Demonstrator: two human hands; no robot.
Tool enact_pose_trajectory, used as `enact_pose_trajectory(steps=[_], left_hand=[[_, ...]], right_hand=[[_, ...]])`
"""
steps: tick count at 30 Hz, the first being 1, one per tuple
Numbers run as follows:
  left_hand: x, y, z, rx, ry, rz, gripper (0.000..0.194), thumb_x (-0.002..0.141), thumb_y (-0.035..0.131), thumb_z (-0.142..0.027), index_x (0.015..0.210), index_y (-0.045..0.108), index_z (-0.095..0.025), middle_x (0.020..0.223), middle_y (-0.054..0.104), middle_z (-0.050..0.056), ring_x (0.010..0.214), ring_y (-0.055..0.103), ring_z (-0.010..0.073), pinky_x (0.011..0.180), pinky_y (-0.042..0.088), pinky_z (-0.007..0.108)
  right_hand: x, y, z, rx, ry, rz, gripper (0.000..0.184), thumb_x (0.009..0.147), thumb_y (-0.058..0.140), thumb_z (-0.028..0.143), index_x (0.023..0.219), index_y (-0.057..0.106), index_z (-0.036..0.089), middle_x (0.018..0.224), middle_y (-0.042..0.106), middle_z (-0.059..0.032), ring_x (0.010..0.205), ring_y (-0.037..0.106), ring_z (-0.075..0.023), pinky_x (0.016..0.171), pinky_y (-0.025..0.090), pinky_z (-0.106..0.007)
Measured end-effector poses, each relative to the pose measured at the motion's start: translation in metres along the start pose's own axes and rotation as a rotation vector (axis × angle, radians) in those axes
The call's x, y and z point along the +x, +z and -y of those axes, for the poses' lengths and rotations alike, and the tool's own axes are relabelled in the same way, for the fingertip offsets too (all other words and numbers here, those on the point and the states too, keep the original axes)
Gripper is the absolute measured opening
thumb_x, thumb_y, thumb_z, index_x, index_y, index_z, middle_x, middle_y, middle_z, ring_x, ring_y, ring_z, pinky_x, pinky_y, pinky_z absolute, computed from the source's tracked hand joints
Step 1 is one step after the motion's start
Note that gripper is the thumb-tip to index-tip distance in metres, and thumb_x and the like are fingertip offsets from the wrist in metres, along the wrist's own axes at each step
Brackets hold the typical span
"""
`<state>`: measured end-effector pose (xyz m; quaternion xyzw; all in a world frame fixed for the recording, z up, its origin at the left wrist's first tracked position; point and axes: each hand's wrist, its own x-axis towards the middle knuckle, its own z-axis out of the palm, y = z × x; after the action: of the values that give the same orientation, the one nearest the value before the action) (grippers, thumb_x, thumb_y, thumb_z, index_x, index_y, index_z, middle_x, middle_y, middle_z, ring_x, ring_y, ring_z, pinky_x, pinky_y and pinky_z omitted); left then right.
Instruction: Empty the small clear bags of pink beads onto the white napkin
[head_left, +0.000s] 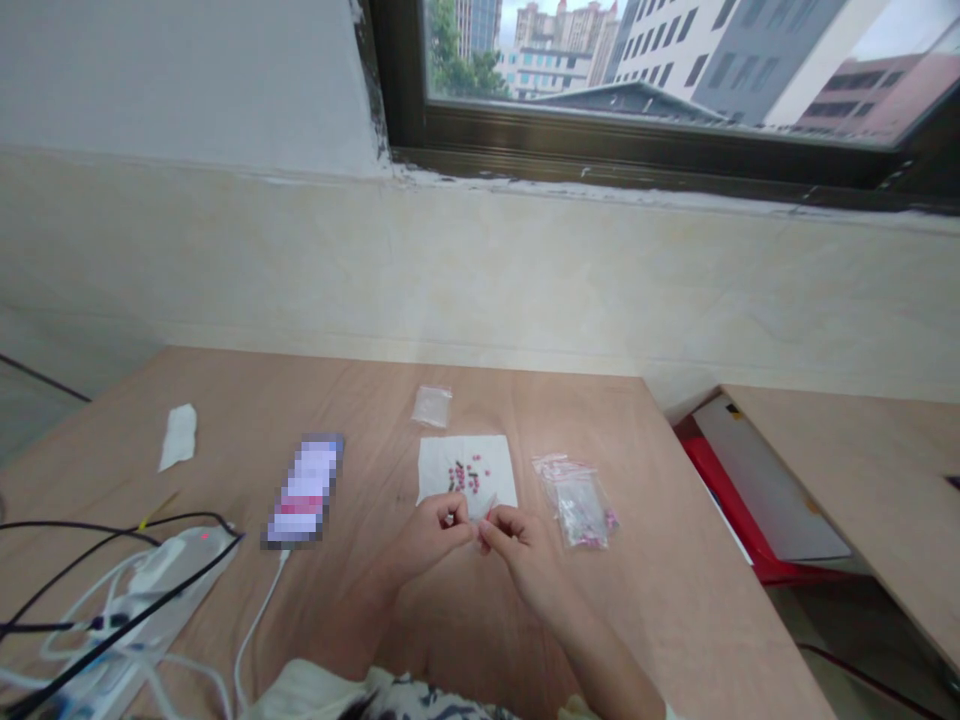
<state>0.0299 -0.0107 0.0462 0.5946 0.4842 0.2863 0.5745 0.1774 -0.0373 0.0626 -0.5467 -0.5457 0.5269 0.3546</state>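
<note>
Pink beads (461, 477), apparently, on tissue (435, 465); left hand (431, 535), right hand (517, 550) pinching.

A dark-framed window (645, 140) sits at one o'clock above a cream wall (465, 260); a wooden tabletop (645, 620) fills six, a second desk (847, 470) at three.

We have our left hand (427, 535) and right hand (521, 555) together, fingertips pinched over the lower edge of a white paper tissue (466, 470); whatever they hold is too small for us to make out. Pink and dark beads (461, 475) lie on the tissue. A zip bag (577, 505) of beads sits just right of it on the wooden tabletop (637, 600), a small clear bag (431, 406) beyond it, and a blurred-out phone (304, 490) with a white cable (259, 620) to the left.
</note>
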Motion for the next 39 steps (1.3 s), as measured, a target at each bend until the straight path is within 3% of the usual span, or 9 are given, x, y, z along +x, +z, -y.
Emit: enact_pose_trajectory(steps=[4, 9, 11, 17, 21, 25, 28, 33, 39], left_hand=[[0.003, -0.003, 0.008, 0.054, 0.029, -0.165, 0.022, 0.062, 0.045, -0.017, 0.047, 0.03, -0.018, 0.046, 0.029, -0.008, 0.044, 0.03, 0.0064, 0.041, 0.023, 0.018], [0.001, -0.008, 0.004, 0.208, 0.07, -0.033, 0.006, 0.062, 0.045, -0.015, 0.064, 0.041, -0.018, 0.056, 0.037, -0.007, 0.051, 0.035, 0.0077, 0.048, 0.027, 0.018], [0.001, -0.009, 0.003, 0.223, 0.092, -0.032, 0.014, 0.062, 0.045, -0.013, 0.075, 0.041, -0.019, 0.055, 0.035, -0.009, 0.05, 0.034, 0.0074, 0.048, 0.026, 0.017], [0.001, -0.001, 0.005, 0.289, 0.14, -0.114, 0.022, 0.06, 0.041, -0.005, 0.077, 0.039, -0.019, 0.048, 0.025, -0.011, 0.043, 0.028, 0.0065, 0.045, 0.022, 0.017], [-0.004, 0.012, 0.005, 0.251, 0.143, -0.079, 0.018, 0.065, 0.042, -0.006, 0.077, 0.042, -0.019, 0.049, 0.027, -0.01, 0.043, 0.03, 0.0066, 0.044, 0.022, 0.017], [-0.007, 0.002, 0.015, 0.1, 0.125, 0.038, 0.029, 0.07, 0.051, -0.02, 0.097, 0.04, -0.021, 0.065, 0.041, -0.007, 0.05, 0.036, 0.0064, 0.047, 0.03, 0.017], [-0.005, -0.014, 0.03, 0.012, 0.031, -0.101, 0.034, 0.076, 0.046, -0.033, 0.106, 0.038, -0.021, 0.089, 0.047, 0.001, 0.063, 0.045, 0.0083, 0.054, 0.037, 0.019], [0.005, -0.023, 0.052, -0.223, -0.096, -0.027, 0.034, 0.074, 0.045, -0.044, 0.093, 0.049, -0.015, 0.072, 0.055, 0.001, 0.062, 0.052, 0.011, 0.059, 0.042, 0.023], [0.011, -0.03, 0.071, -0.359, -0.15, -0.265, 0.031, 0.061, 0.062, -0.04, 0.072, 0.049, -0.015, 0.058, 0.055, -0.003, 0.05, 0.051, 0.0085, 0.051, 0.043, 0.022]], right_hand=[[-0.001, 0.003, -0.004, -0.037, 0.036, -0.089, 0.022, 0.066, 0.042, 0.02, 0.045, 0.043, 0.017, 0.044, 0.039, 0.0042, 0.048, 0.039, -0.0096, 0.047, 0.027, -0.021], [-0.001, 0.009, -0.001, -0.121, -0.042, -0.019, 0.018, 0.063, 0.042, 0.016, 0.046, 0.038, 0.017, 0.046, 0.034, 0.0057, 0.048, 0.033, -0.0081, 0.046, 0.024, -0.02], [-0.001, 0.01, 0.0, -0.14, -0.052, 0.016, 0.019, 0.063, 0.04, 0.016, 0.045, 0.036, 0.018, 0.046, 0.033, 0.0056, 0.048, 0.032, -0.008, 0.046, 0.023, -0.02], [0.002, 0.01, -0.009, -0.277, 0.038, -0.174, 0.019, 0.062, 0.044, 0.017, 0.045, 0.035, 0.019, 0.043, 0.033, 0.0054, 0.044, 0.034, -0.0087, 0.043, 0.021, -0.021], [0.006, 0.013, -0.02, -0.147, -0.04, -0.134, 0.009, 0.066, 0.042, 0.016, 0.068, 0.051, 0.017, 0.057, 0.05, 0.0018, 0.051, 0.043, -0.011, 0.047, 0.03, -0.021], [0.011, 0.006, -0.028, -0.017, -0.015, -0.122, 0.015, 0.069, 0.04, 0.017, 0.072, 0.054, 0.017, 0.054, 0.048, 0.0023, 0.049, 0.042, -0.0102, 0.046, 0.031, -0.021], [0.019, -0.002, -0.028, 0.118, 0.005, -0.06, 0.015, 0.07, 0.044, 0.024, 0.075, 0.055, 0.016, 0.051, 0.043, 0.0044, 0.045, 0.038, -0.0086, 0.044, 0.028, -0.02], [0.038, -0.001, -0.031, 0.232, 0.015, 0.115, 0.018, 0.068, 0.05, 0.034, 0.067, 0.053, 0.017, 0.049, 0.04, 0.0052, 0.045, 0.036, -0.0073, 0.043, 0.027, -0.019], [0.052, 0.009, -0.057, 0.32, 0.073, -0.07, 0.027, 0.069, 0.049, 0.044, 0.079, 0.042, 0.02, 0.056, 0.046, 0.005, 0.046, 0.043, -0.0088, 0.042, 0.031, -0.019]])
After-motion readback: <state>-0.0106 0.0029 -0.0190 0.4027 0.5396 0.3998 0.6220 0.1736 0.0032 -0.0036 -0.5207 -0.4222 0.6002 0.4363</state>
